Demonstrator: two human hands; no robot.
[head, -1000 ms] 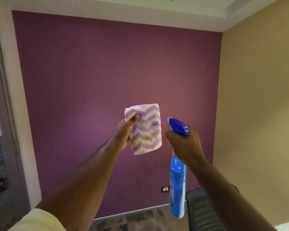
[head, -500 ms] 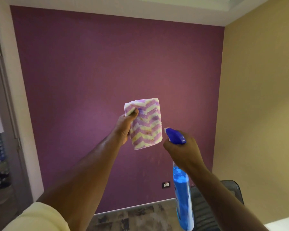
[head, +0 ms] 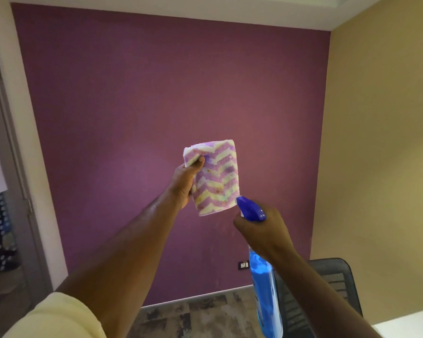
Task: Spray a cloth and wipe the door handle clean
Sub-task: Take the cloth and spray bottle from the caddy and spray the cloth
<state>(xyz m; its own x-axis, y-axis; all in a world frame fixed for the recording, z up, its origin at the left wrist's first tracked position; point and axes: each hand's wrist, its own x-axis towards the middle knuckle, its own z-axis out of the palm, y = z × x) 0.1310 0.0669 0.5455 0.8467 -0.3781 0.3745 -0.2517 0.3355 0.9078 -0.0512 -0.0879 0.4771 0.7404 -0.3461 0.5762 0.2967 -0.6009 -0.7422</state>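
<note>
My left hand (head: 185,184) holds up a folded cloth (head: 215,178) with purple and cream zigzag stripes, thumb pressed on its upper left corner. Just below and to the right, my right hand (head: 263,234) grips the neck of a blue spray bottle (head: 266,291) of blue liquid. Its dark blue nozzle (head: 249,208) points up and left, almost touching the cloth's lower right corner. No door handle shows in the head view.
A purple wall (head: 132,106) faces me, a tan wall (head: 381,142) on the right. A grey door frame with hinges (head: 7,132) runs down the left edge. A black mesh chair (head: 332,281) stands at lower right, a wall socket (head: 243,264) near the floor.
My right hand has lowered the spray bottle and brought its nozzle closer under the cloth. The cloth has stayed in my left hand, shifting only a little.
</note>
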